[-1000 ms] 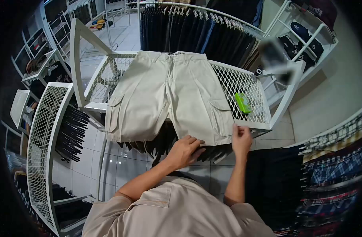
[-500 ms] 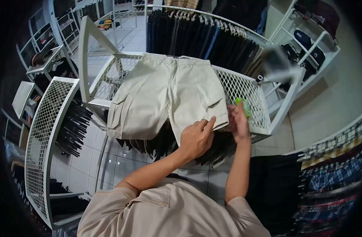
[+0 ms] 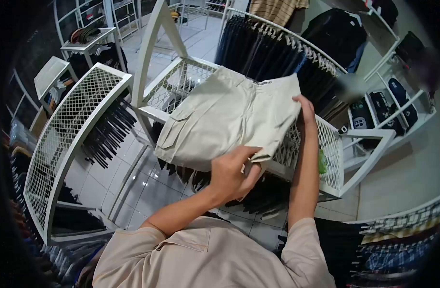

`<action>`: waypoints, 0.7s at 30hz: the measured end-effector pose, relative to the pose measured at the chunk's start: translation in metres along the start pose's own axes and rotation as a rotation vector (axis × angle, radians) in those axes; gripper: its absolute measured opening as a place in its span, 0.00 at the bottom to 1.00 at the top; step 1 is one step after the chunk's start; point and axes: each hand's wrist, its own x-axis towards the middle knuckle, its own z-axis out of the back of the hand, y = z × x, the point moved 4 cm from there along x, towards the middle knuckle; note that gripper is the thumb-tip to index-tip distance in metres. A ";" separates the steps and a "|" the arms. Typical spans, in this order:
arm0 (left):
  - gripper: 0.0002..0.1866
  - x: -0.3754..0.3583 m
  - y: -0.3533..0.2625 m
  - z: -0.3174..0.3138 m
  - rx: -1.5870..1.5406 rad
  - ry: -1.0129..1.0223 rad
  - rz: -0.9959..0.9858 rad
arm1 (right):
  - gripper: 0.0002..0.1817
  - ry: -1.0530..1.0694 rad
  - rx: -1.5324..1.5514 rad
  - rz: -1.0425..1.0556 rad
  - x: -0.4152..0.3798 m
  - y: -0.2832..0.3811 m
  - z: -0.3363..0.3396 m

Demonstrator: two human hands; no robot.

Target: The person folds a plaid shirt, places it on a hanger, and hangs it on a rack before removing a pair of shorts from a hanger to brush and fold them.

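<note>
Pale cream cargo shorts (image 3: 215, 120) lie across a white mesh-topped rack (image 3: 333, 158), with a flap pocket on the left-hand leg. My left hand (image 3: 232, 174) is closed on the hem of the right-hand leg, which is bunched and partly folded. Higher up, my right hand (image 3: 305, 109) grips the outer side edge of the shorts below the waistband, and that side is lifted off the mesh. Part of the right hand's grip is hidden behind the cloth. A bright green item (image 3: 322, 162) rests on the mesh, partly covered by my right forearm.
Dark trousers (image 3: 263, 48) hang on a rail behind the rack. Another white mesh rack (image 3: 61, 139) stands at left with dark hangers (image 3: 109, 132) under it. Caps (image 3: 397, 91) sit on shelves at right. Plaid shirts (image 3: 397, 254) hang at lower right.
My right hand has left the green item and moved up to the side of the shorts, raising it. My left hand has closed on the leg hem. The view has shifted right.
</note>
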 end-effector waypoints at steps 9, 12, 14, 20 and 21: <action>0.17 -0.024 0.065 0.131 -0.080 -0.419 0.403 | 0.21 0.140 -0.597 0.219 0.078 -0.036 -0.234; 0.20 -0.067 0.133 0.156 -0.058 -0.400 0.705 | 0.31 0.252 -0.543 -0.069 0.036 -0.071 -0.287; 0.23 -0.108 0.190 0.170 0.132 -0.156 1.044 | 0.39 0.316 -0.753 -0.143 0.020 -0.079 -0.290; 0.32 -0.101 0.220 0.174 0.028 -0.121 0.841 | 0.41 -0.339 -1.327 0.243 0.046 -0.082 -0.174; 0.33 -0.094 0.224 0.176 0.048 -0.192 0.751 | 0.40 -0.435 -1.386 0.199 0.046 -0.077 -0.156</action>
